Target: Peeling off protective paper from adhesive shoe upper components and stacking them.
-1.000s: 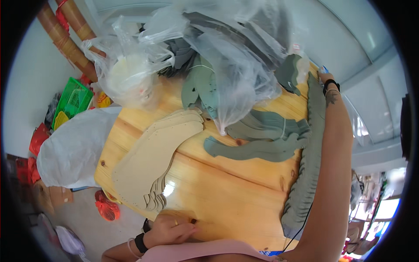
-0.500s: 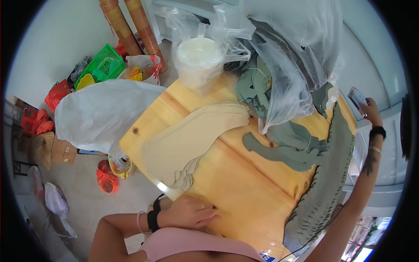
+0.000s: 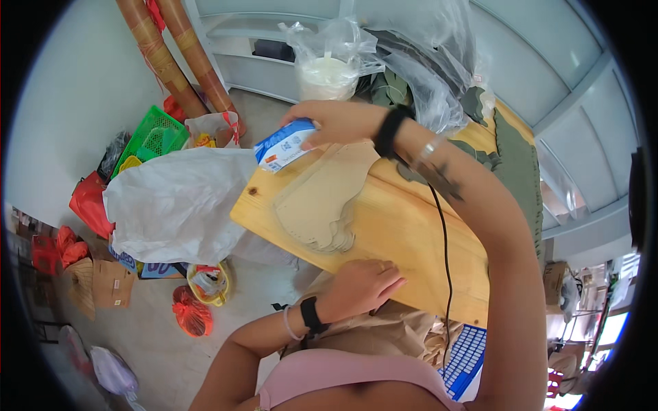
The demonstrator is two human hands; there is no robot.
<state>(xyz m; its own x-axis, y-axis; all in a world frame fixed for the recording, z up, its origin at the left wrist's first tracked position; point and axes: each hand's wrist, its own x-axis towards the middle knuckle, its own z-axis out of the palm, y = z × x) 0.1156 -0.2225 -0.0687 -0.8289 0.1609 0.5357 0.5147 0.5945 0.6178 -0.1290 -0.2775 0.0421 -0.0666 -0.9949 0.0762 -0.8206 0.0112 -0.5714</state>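
My right hand [image 3: 336, 125] is stretched across to the far left corner of the wooden table [image 3: 418, 236], its fingers closed on a small blue-and-white box [image 3: 284, 145]. The box is tilted just beyond a stack of flat beige cut pieces [image 3: 319, 205], whose far part my hand and wrist partly hide. Nearer to me, my left hand [image 3: 363, 286] rests by the table's near edge, palm down with its fingers loosely stretched and no object visible in it. Grey-green cut pieces [image 3: 480, 156] lie beyond my right forearm.
A white tub in clear plastic [image 3: 327, 77] stands at the table's far end beside plastic sheeting [image 3: 439, 89]. A long grey-green strip [image 3: 517, 171] runs along the right side. A black cord [image 3: 445, 267] hangs past my right arm. White sacking [image 3: 178, 198] lies left of the table.
My right hand has swung from the far right, over the table to its far left corner, carrying the box. The view has shifted; my left hand stays by the near edge.
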